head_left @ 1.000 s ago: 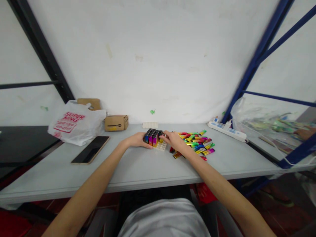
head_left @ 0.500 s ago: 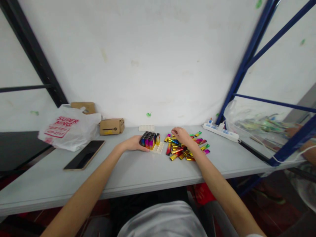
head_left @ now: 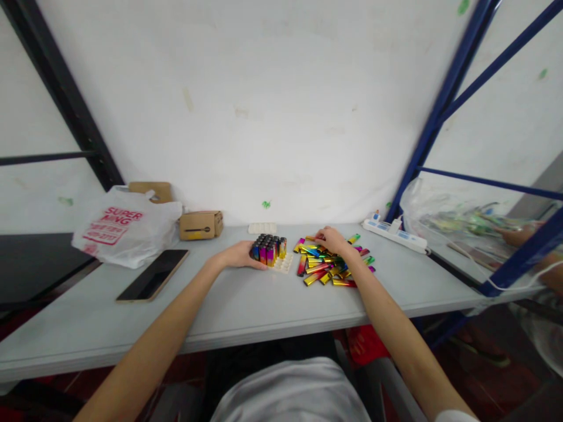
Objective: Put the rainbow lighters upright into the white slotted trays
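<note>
A block of upright lighters (head_left: 266, 251) with black tops and shiny purple, blue and gold bodies stands in a pale slotted tray (head_left: 284, 265). Slots at the tray's right side hold nothing. My left hand (head_left: 241, 255) curls around the left side of the block, thumb along the front. To the right lies a loose pile of shiny, many-coloured lighter casings (head_left: 316, 266). Over the back of that pile is my right hand (head_left: 332, 240), its fingers bent down and pinched at a gold casing (head_left: 310, 238); the fingertips are partly hidden.
Another pale tray (head_left: 263, 228) lies near the wall. On the left are a phone (head_left: 153, 275), a cardboard box (head_left: 201, 225) and a white plastic bag (head_left: 127, 228). A power strip (head_left: 396, 233) and blue rack post (head_left: 433, 126) stand right. Another person's hand (head_left: 519, 234) shows beyond.
My right hand has moved a little to the right over the pile, from raised fingers to fingers lowered at the casings. My left hand stays at the lighters.
</note>
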Demonstrator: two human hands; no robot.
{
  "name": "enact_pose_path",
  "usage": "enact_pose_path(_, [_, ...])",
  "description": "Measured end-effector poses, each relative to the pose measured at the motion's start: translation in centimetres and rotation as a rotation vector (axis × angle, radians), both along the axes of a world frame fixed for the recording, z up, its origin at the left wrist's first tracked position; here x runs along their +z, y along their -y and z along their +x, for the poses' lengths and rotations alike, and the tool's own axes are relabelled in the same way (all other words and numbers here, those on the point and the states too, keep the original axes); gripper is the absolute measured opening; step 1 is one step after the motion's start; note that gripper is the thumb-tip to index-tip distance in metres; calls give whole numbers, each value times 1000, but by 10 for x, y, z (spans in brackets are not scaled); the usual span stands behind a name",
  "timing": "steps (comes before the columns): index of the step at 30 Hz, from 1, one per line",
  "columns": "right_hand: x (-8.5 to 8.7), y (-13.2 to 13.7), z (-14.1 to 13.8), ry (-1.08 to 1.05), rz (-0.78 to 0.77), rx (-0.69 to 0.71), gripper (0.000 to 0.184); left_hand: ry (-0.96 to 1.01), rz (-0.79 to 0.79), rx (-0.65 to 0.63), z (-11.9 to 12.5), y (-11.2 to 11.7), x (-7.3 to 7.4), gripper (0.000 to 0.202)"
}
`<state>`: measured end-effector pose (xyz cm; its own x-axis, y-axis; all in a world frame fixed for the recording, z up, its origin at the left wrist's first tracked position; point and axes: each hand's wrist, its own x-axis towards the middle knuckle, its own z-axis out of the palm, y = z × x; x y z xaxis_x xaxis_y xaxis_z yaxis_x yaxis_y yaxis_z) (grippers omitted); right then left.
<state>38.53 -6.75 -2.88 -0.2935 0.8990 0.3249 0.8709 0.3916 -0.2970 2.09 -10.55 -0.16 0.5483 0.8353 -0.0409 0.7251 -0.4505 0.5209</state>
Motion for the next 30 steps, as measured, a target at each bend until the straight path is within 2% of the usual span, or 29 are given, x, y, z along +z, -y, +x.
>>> enact_pose_path(3, [5,7,-7,-157,124,16,27,17,8,-7,0,1,1,83])
enact_pose_path(7, [16,19,-24,-475,83,63,41,15,17,-19,0,0,0,79])
enact_pose_path(12, [21,31,-50,-890,-106,237,41,31,20,-31,0,-1,-2,78])
enact_pose_path(17, [16,41,-70,-1227,-338,318,43,36,9,-39,0,0,-1,79])
enact_pose_path(21, [14,48,-80,-1259,-477,408,46,46,-1,-26,0,-1,-2,84])
enact_pose_path(24, [11,51,-88,-1211,-489,440,45,61,-2,-45,-1,-2,-3,82])
enact_pose_path(30, [8,55,-102,-1138,-430,314,49,58,8,-36,-1,-1,-2,81])
